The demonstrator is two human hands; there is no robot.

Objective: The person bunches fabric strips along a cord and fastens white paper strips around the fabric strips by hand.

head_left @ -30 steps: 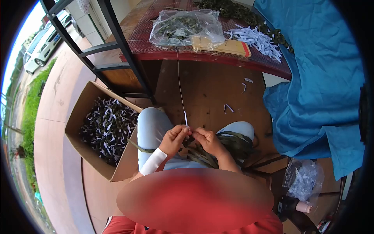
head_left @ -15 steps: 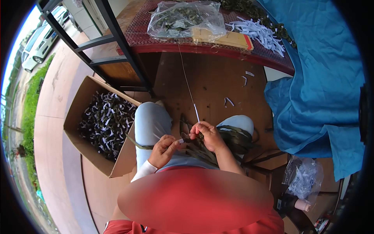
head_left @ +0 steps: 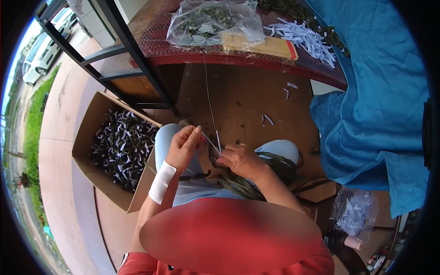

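My left hand, a white band round its wrist, is raised above my left knee. Its fingers are closed on the end of a thin pale strand that slants down to my right hand. My right hand is pinched at the lower end of a white strip; its fingertips are partly hidden. A thin cord runs taut from the table edge to that strip. Long dark green leaf strips lie across my lap under and beside my right hand.
A cardboard box at left holds many dark pieces with white ties. On the red table are a plastic bag of leaves, cardboard and white strips. Blue cloth hangs right; a black metal frame stands left.
My left hand has moved up and forward, away from the dark strip it held, and now pulls the pale strand. My right hand has turned knuckles up. The cord and white strip shifted left.
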